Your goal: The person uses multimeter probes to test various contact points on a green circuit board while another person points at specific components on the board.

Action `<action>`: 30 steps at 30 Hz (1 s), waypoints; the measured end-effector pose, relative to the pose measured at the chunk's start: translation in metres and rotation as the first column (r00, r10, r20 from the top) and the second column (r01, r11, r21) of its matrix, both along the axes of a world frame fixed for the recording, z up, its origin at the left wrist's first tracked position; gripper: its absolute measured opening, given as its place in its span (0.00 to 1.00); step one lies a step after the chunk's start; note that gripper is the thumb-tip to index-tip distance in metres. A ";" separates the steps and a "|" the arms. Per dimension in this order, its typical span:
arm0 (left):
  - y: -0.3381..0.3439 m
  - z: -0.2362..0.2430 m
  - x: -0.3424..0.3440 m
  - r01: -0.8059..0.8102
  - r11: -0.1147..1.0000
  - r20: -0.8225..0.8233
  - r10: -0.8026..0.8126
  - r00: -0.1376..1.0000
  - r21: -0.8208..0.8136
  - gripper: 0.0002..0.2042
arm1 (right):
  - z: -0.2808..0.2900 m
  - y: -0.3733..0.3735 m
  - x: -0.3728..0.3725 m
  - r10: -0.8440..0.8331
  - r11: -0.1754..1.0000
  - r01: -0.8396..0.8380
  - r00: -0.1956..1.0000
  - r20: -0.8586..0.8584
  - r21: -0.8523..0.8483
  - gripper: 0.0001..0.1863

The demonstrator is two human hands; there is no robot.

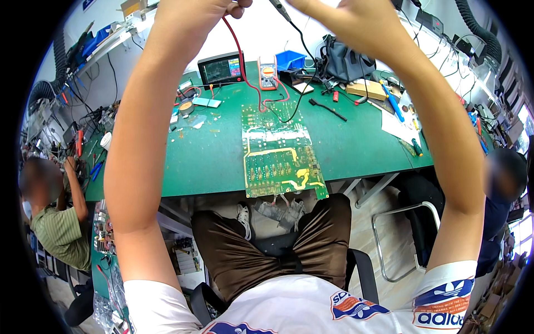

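Both my hands are raised at the top edge of the head view, partly cut off. My left hand (222,8) has its fingers curled, and a red test lead (242,64) runs down from it. Beside the thumb of my right hand (339,19), a black test probe (280,10) points upward; its upper end and my right fingertips are out of view. Both leads come down near an orange multimeter (268,72) standing at the back. Below them a long green circuit board (272,161) lies on the green bench (194,156), its near end overhanging the front edge.
A dark oscilloscope (221,70) and a blue bin (290,60) flank the multimeter. A black brush (328,110), a grey bag (347,61) and a blue-handled tool (392,103) lie to the right. People sit at both sides: a striped shirt (62,236) left, a dark sleeve (492,222) right.
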State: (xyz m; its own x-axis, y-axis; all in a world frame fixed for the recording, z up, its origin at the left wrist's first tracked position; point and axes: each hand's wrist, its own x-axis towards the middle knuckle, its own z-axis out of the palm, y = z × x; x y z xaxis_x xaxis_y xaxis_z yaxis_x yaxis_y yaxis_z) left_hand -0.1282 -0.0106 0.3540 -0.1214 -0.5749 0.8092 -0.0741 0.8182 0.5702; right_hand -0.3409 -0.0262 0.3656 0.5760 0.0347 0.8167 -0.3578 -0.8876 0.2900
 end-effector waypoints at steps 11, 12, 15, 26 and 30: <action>-0.013 -0.004 -0.004 0.039 0.999 -0.120 -0.042 0.992 -0.031 0.11 | -0.016 0.008 0.031 0.059 0.954 -0.127 0.967 0.247 0.270 0.08; -0.011 -0.005 -0.004 0.045 0.998 -0.105 -0.050 0.993 -0.044 0.12 | -0.017 0.004 0.030 0.067 0.962 -0.125 0.970 0.233 0.243 0.07; -0.012 -0.008 -0.004 0.022 0.999 -0.169 -0.027 0.985 -0.029 0.13 | -0.017 0.003 0.029 -0.011 0.959 -0.065 0.964 0.267 0.275 0.05; 0.004 -0.013 -0.020 0.080 0.995 0.017 -0.079 0.997 -0.055 0.13 | 0.007 -0.020 0.025 0.242 0.543 -0.576 0.804 0.543 0.611 0.14; 0.005 -0.015 -0.020 0.104 0.994 0.113 -0.106 0.988 0.023 0.13 | 0.001 -0.005 0.032 0.216 0.555 -0.561 0.810 0.545 0.614 0.18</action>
State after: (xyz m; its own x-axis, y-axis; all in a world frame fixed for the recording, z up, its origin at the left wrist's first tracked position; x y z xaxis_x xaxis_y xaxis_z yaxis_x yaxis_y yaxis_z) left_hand -0.1480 -0.0057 0.3394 -0.2720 -0.5677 0.7770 -0.0536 0.8151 0.5768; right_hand -0.3088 -0.0309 0.3665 0.3087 -0.5122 0.8015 0.1588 -0.8031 -0.5744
